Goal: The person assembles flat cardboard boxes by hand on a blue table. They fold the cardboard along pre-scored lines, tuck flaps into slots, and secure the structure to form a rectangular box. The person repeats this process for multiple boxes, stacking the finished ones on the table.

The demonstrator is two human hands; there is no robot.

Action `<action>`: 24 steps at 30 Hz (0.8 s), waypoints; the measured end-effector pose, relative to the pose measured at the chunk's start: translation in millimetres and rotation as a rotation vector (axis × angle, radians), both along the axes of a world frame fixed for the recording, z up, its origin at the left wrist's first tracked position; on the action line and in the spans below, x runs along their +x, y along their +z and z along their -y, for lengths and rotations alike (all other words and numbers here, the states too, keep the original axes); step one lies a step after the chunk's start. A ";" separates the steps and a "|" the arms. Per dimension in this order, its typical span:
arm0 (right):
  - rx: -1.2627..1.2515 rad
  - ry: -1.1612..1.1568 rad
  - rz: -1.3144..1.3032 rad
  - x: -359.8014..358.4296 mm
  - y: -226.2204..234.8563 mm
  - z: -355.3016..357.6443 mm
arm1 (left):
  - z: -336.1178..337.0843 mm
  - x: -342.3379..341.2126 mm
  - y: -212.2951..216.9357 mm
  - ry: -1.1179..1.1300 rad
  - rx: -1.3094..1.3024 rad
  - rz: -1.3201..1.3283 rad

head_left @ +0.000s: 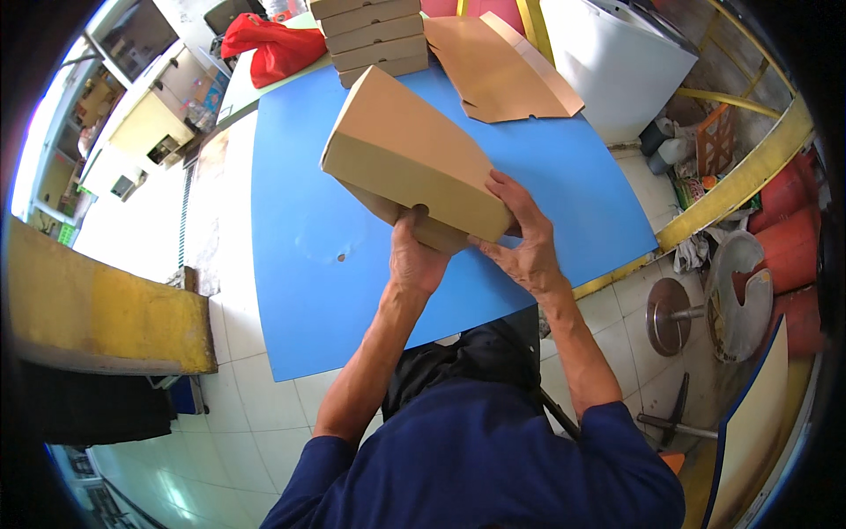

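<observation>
A blue table (308, 291) is standing on a white tiled floor (238, 423); a stack of closed cardboard boxes (374, 35) and flat cardboard blanks (502, 66) are lying at its far edge, beside a red bag (273, 48). A brown cardboard box (410, 154) is being held tilted above the table. The left hand (416, 256) is gripping its near underside, thumb at a notch. The right hand (527, 238) is clasping the near end, fingers spread.

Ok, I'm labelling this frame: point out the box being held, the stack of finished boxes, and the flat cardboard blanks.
held cardboard box (401, 145), head view, top panel.
stack of folded boxes (374, 37), head view, front side.
flat cardboard blanks (498, 66), head view, middle of top sheet.
</observation>
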State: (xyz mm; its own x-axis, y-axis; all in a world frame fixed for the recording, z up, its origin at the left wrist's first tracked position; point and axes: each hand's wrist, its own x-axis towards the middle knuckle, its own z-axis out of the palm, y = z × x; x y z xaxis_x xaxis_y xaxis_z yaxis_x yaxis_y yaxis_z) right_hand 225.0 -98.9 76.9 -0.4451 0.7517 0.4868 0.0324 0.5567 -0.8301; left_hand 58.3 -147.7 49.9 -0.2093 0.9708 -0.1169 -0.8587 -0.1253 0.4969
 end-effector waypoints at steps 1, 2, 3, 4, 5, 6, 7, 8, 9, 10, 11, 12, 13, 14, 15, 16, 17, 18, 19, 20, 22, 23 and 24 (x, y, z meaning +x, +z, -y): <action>0.070 -0.030 0.035 -3.4 -1.6 1.1 | -0.9 0.5 2.5 -0.007 0.007 0.034; 0.141 -0.060 0.069 -7.9 -4.5 1.4 | -2.2 0.3 5.2 -0.014 0.013 0.067; 0.212 -0.090 0.103 -12.3 -6.8 1.7 | -3.0 -0.4 6.7 -0.020 0.021 0.100; 0.236 -0.092 0.173 -15.3 -8.5 4.7 | -3.7 -2.8 5.7 -0.073 0.018 0.009; 0.279 -0.144 0.180 -19.1 -6.7 5.4 | -5.1 -7.1 6.4 -0.123 0.018 -0.084; 0.322 -0.195 0.186 -23.0 -4.1 5.9 | -4.3 -11.2 7.9 -0.171 0.005 -0.150; 0.365 -0.246 0.191 -26.0 -2.0 5.0 | -3.2 -15.0 10.6 -0.218 -0.006 -0.218; 0.405 -0.287 0.195 -23.8 -4.0 -0.4 | 3.0 -16.0 21.1 -0.267 -0.027 -0.260; 0.448 -0.326 0.197 -18.3 -7.4 -9.6 | 7.6 -20.2 28.1 -0.313 -0.045 -0.303; 0.492 -0.365 0.198 -13.0 -9.5 -18.8 | 9.9 -30.4 24.9 -0.271 0.010 -0.171; 0.552 -0.357 0.224 -9.1 -9.5 -27.9 | 11.9 -45.1 18.0 -0.229 0.064 -0.042; 0.606 -0.349 0.253 -4.6 -9.7 -35.6 | 14.5 -58.7 16.7 -0.189 0.113 0.091; 0.660 -0.341 0.282 -0.4 -9.9 -41.8 | 15.3 -74.5 18.7 -0.160 0.083 0.057; 0.695 -0.326 0.323 3.8 -10.1 -46.0 | 14.9 -89.7 22.1 -0.127 0.055 0.029; 0.701 -0.312 0.314 5.1 -12.3 -51.8 | 11.2 -98.3 25.0 -0.093 0.031 0.005; 0.706 -0.297 0.305 5.0 -17.2 -58.5 | 2.7 -101.8 26.0 -0.042 -0.065 -0.145; 0.709 -0.279 0.295 0.6 -15.1 -60.9 | -6.0 -105.4 26.6 0.013 -0.164 -0.294; 0.765 -0.355 0.359 -2.4 -11.6 -62.2 | -10.8 -107.1 27.1 0.069 -0.266 -0.441; 0.821 -0.432 0.422 -5.5 -6.6 -62.0 | -12.7 -105.7 27.2 0.120 -0.287 -0.530; 0.879 -0.518 0.483 -10.2 -1.6 -63.1 | -18.0 -99.4 34.4 0.169 -0.303 -0.620; 0.950 -0.565 0.596 -24.7 1.1 -62.9 | -28.7 -92.5 40.2 0.208 -0.311 -0.724; 0.988 -0.598 0.652 -31.7 4.2 -65.6 | -37.7 -91.0 40.8 0.196 -0.292 -0.738; 0.975 -0.532 0.612 -38.8 4.5 -71.8 | -46.0 -92.5 41.0 0.184 -0.272 -0.751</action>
State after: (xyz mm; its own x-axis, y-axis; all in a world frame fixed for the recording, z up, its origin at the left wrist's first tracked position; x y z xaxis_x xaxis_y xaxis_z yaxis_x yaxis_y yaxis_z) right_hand 186.2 -27.1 81.4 -0.5466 0.3531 0.7593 0.6715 0.7266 0.1455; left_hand -34.2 -101.7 91.0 -0.4791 0.8710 -0.1088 -0.2620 -0.0236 0.9648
